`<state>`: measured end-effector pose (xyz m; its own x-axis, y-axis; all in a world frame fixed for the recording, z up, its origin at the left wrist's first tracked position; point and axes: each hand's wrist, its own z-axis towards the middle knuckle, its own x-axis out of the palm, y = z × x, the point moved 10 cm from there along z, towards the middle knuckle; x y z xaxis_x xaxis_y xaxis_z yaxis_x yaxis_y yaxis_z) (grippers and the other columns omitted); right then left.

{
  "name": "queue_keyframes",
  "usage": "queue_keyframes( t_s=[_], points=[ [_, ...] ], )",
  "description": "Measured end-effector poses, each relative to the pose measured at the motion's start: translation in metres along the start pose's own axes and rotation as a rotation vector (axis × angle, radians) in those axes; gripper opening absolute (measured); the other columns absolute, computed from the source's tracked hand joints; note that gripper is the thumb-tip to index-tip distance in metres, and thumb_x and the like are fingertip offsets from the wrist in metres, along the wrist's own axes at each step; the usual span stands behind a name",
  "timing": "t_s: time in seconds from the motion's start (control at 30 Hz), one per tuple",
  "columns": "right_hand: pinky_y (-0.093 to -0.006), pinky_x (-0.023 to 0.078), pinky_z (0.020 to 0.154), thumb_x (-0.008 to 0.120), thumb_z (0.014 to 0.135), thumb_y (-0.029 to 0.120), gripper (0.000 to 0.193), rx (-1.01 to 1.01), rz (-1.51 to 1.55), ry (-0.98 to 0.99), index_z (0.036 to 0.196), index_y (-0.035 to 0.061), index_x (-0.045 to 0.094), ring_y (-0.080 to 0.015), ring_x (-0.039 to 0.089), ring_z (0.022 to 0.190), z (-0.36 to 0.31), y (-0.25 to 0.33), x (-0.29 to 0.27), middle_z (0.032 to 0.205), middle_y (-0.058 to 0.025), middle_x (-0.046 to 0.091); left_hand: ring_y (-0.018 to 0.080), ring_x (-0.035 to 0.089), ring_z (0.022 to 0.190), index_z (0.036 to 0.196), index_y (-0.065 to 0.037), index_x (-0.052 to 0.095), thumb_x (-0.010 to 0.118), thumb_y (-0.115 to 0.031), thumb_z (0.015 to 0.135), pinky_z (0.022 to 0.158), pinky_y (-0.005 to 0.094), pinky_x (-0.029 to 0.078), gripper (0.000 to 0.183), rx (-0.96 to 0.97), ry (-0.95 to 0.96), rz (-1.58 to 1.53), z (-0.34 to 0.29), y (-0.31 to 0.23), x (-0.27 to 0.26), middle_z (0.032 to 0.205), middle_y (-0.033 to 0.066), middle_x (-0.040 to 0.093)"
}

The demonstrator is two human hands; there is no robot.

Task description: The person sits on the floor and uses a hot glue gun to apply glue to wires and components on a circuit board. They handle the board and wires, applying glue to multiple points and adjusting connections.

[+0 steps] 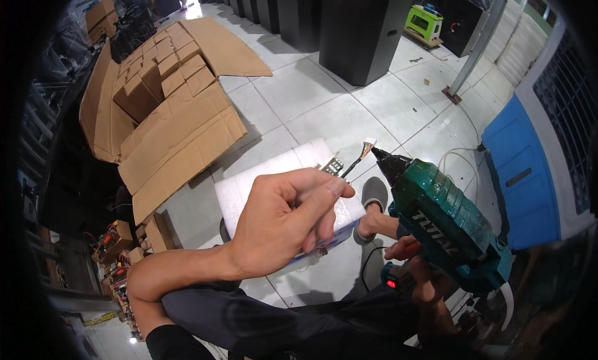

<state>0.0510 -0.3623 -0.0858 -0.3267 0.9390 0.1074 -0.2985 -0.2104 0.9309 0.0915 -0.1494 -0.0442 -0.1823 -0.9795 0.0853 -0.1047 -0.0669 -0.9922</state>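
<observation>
My left hand [283,216] is closed in a pinch on a short wire harness [354,165] of several coloured wires. A white plug sits at its far end, and a small dotted metallic part [333,167] shows just beyond my fingers. On the right, my right hand [418,269] is wrapped around the handle of a green hot glue gun [445,213]. The gun's black nozzle points up and left, close beside the white plug; I cannot tell whether they touch. A white glue stick [508,307] sticks out of the gun's rear.
White foam [240,195] lies under my left hand. An open carton [180,132] of smaller brown boxes stands at the left. Tall black cabinets [358,39] line the back. A blue-and-white crate [523,173] is at the right, with a pale cable [458,151] on the tiles.
</observation>
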Motion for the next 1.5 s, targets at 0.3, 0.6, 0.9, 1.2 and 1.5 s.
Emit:
queue_keyframes(
  t_s=[0.3, 0.6, 0.9, 1.2, 1.5],
  points=[
    [-0.0409, 0.059, 0.068, 0.046, 0.099, 0.016, 0.031, -0.04, -0.324, -0.041, 0.099, -0.012, 0.058, -0.0279, 0.069, 0.073, 0.01, 0.019, 0.01, 0.085, -0.0197, 0.065, 0.0044, 0.046, 0.045, 0.103, 0.009, 0.065, 0.054, -0.013, 0.101, 0.043, 0.0203, 0.035, 0.025, -0.017, -0.012, 0.007, 0.0, 0.002, 0.0, 0.059, 0.004, 0.057],
    [-0.0407, 0.059, 0.068, 0.046, 0.099, 0.019, 0.033, -0.044, -0.345, -0.007, 0.101, -0.0122, 0.057, -0.028, 0.07, 0.074, 0.009, 0.017, 0.009, 0.086, -0.0195, 0.065, 0.0049, 0.046, 0.044, 0.103, 0.009, 0.065, 0.054, -0.014, 0.101, 0.043, 0.0204, 0.035, 0.025, -0.024, -0.012, 0.007, 0.0, 0.002, 0.0, 0.059, 0.0046, 0.058],
    [-0.0404, 0.059, 0.069, 0.045, 0.098, 0.017, 0.033, -0.033, -0.305, -0.034, 0.1, -0.0129, 0.057, -0.0285, 0.07, 0.075, 0.009, 0.018, 0.01, 0.086, -0.0197, 0.065, 0.004, 0.044, 0.047, 0.102, 0.009, 0.064, 0.047, -0.023, 0.103, 0.047, 0.0197, 0.036, 0.035, -0.011, -0.003, -0.022, 0.0, -0.001, 0.001, 0.058, 0.003, 0.056],
    [-0.033, 0.054, 0.078, 0.06, 0.091, 0.016, 0.041, -0.022, -0.076, 0.068, 0.124, -0.0076, 0.053, -0.0225, 0.065, 0.095, 0.001, 0.002, 0.003, 0.104, -0.021, 0.065, 0.0021, 0.037, 0.049, 0.101, 0.007, 0.064, 0.046, -0.025, 0.104, 0.048, 0.0208, 0.032, 0.037, 0.01, -0.019, 0.012, 0.0, 0.0, -0.001, 0.053, -0.0023, 0.045],
    [-0.0259, 0.053, 0.075, 0.062, 0.09, 0.009, 0.037, -0.099, -0.046, 0.099, 0.123, -0.0075, 0.055, -0.021, 0.065, 0.092, -0.001, 0.001, 0.004, 0.103, -0.0204, 0.066, 0.0022, 0.034, 0.048, 0.1, 0.004, 0.065, 0.048, -0.023, 0.104, 0.046, 0.0203, 0.026, 0.032, -0.005, 0.002, -0.032, 0.0, 0.003, -0.001, 0.055, -0.0032, 0.045]
  ],
)
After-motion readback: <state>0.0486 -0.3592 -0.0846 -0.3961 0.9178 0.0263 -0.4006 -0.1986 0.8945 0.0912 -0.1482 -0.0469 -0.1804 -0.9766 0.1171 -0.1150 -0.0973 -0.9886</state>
